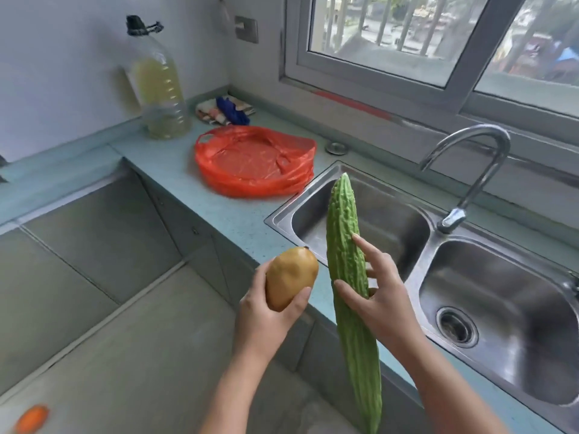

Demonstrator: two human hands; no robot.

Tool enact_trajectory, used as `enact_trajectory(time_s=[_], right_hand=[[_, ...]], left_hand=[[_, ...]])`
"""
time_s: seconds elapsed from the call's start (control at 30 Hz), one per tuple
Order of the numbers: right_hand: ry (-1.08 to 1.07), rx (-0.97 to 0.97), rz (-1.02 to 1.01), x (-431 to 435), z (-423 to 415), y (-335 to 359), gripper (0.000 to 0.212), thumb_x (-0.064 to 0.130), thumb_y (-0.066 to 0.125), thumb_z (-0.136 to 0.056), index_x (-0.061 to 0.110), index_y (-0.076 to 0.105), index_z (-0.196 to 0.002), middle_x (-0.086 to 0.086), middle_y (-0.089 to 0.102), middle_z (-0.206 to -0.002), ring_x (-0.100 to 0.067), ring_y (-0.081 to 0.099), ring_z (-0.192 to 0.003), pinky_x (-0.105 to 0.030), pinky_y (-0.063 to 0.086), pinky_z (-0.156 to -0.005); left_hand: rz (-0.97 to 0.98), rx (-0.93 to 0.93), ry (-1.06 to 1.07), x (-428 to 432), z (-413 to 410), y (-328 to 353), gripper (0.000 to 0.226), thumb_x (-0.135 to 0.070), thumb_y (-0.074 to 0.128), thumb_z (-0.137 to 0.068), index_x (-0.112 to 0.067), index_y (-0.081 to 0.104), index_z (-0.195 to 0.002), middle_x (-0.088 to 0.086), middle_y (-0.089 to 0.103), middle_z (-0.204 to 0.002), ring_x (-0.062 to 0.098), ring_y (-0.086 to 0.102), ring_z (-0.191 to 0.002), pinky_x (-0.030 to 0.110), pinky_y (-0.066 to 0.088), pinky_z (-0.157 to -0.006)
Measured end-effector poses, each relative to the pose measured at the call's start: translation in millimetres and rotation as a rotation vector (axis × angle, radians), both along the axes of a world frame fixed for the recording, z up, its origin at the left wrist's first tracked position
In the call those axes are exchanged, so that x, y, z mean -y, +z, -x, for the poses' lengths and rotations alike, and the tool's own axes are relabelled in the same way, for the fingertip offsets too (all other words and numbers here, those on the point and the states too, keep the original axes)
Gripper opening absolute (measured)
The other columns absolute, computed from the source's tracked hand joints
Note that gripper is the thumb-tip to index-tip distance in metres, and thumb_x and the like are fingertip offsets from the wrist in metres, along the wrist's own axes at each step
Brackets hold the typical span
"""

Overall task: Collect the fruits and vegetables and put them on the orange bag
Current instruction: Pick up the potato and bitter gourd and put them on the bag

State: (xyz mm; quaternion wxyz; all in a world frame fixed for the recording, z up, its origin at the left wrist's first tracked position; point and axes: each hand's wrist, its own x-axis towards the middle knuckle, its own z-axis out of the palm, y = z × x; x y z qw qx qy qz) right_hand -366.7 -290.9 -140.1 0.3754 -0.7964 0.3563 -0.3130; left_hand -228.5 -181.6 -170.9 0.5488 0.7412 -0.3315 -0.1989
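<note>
My left hand [266, 311] grips a brown potato [289, 275] in front of the counter edge. A long, bumpy green bitter gourd [346, 261] stands nearly upright in my right hand [380, 296], thumb and fingers around its middle; its tip reaches over the left sink basin. The orange bag [253, 159] lies flattened on the blue-green counter beyond both hands, with nothing on it. An orange object [31, 418], perhaps a carrot, shows blurred at the bottom left corner.
A double steel sink [498, 286] with a curved tap [470, 170] fills the right. A large oil bottle [158, 86] and folded cloths [224, 109] stand behind the bag. A window runs above the counter [175, 183]. The floor is grey tile.
</note>
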Motion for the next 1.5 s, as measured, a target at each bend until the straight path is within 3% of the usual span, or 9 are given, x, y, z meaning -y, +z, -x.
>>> enact_trajectory(time_s=[0.17,0.33,0.5,0.7,0.83,1.13,1.23,1.37,1.5], right_hand=[[0.018,0.014,-0.029,36.6,-51.9,-10.4,0.071,0.016,0.073,-0.074,0.041,0.037,-0.13,0.015,0.047,-0.106,0.01,0.042,-0.098,0.001,0.03,-0.077],[-0.001,0.084,-0.068,89.1,-103.8,-5.2,0.068,0.016,0.071,-0.075,0.043,0.037,-0.127,0.022,0.045,-0.107,0.018,0.043,-0.095,0.002,0.032,-0.075],[0.009,0.082,-0.091,134.9,-148.7,6.6,0.067,0.016,0.07,-0.076,0.044,0.037,-0.127,0.018,0.046,-0.11,0.011,0.045,-0.1,-0.021,0.039,-0.086],[0.012,0.025,-0.109,157.0,-196.9,3.2,0.066,0.018,0.071,-0.076,0.036,0.039,-0.13,0.007,0.049,-0.121,-0.013,0.048,-0.111,-0.042,0.043,-0.095],[0.012,-0.007,-0.14,160.2,-228.5,-2.2,0.068,0.018,0.071,-0.076,0.037,0.038,-0.131,0.007,0.05,-0.123,-0.017,0.049,-0.111,-0.044,0.045,-0.093],[-0.037,-0.107,-0.107,144.1,-365.1,-4.4,0.067,0.017,0.07,-0.078,0.033,0.036,-0.133,0.012,0.04,-0.119,-0.009,0.041,-0.111,-0.036,0.039,-0.097],[-0.031,-0.131,-0.092,136.9,-421.1,-1.1,0.066,0.017,0.069,-0.078,0.032,0.036,-0.134,0.011,0.039,-0.12,-0.005,0.039,-0.109,-0.027,0.035,-0.092],[-0.017,-0.158,-0.048,132.5,-476.8,-2.2,0.066,0.016,0.069,-0.078,0.03,0.037,-0.133,0.009,0.041,-0.115,-0.003,0.038,-0.105,-0.017,0.028,-0.086],[-0.065,-0.246,-0.024,138.1,-492.2,-7.9,0.066,0.017,0.069,-0.078,0.03,0.036,-0.134,0.009,0.041,-0.113,-0.003,0.039,-0.099,-0.008,0.03,-0.074]], left_hand=[[-0.027,0.036,0.051,24.0,-47.1,-2.9,0.064,-0.062,0.069,-0.059,-0.042,0.045,-0.114,-0.03,0.055,-0.099,-0.021,0.051,-0.087,-0.002,0.037,-0.064],[-0.077,0.049,0.016,77.3,-104.0,14.4,0.064,-0.059,0.068,-0.059,-0.03,0.05,-0.114,-0.018,0.06,-0.098,-0.016,0.053,-0.085,0.0,0.038,-0.063],[-0.064,0.087,0.04,117.4,-149.6,28.3,0.068,-0.065,0.068,-0.062,-0.031,0.048,-0.119,-0.018,0.059,-0.102,-0.006,0.057,-0.088,0.001,0.039,-0.065],[-0.006,-0.063,0.121,126.9,-189.5,18.0,0.057,-0.065,0.062,-0.054,-0.043,0.048,-0.104,-0.022,0.058,-0.104,-0.014,0.053,-0.091,0.002,0.04,-0.068],[0.013,-0.072,0.127,130.0,-223.8,13.8,0.056,-0.065,0.061,-0.054,-0.045,0.046,-0.103,-0.023,0.056,-0.105,-0.017,0.052,-0.091,0.001,0.041,-0.066],[-0.002,-0.055,0.07,116.2,-371.7,1.9,0.055,-0.064,0.06,-0.052,-0.044,0.042,-0.1,-0.023,0.053,-0.102,-0.022,0.05,-0.087,-0.001,0.038,-0.063],[-0.014,-0.019,0.025,111.7,-431.2,2.4,0.064,-0.065,0.065,-0.056,-0.036,0.044,-0.11,-0.025,0.052,-0.102,-0.021,0.049,-0.088,-0.002,0.036,-0.064],[-0.055,-0.013,-0.04,114.1,-479.6,-2.0,0.055,-0.041,0.074,-0.069,-0.036,0.041,-0.113,-0.022,0.052,-0.103,-0.01,0.051,-0.091,-0.002,0.037,-0.066],[-0.081,-0.032,-0.146,126.7,-501.6,-8.9,0.061,-0.039,0.073,-0.071,-0.03,0.043,-0.123,-0.008,0.053,-0.117,0.008,0.055,-0.1,0.012,0.044,-0.074]])
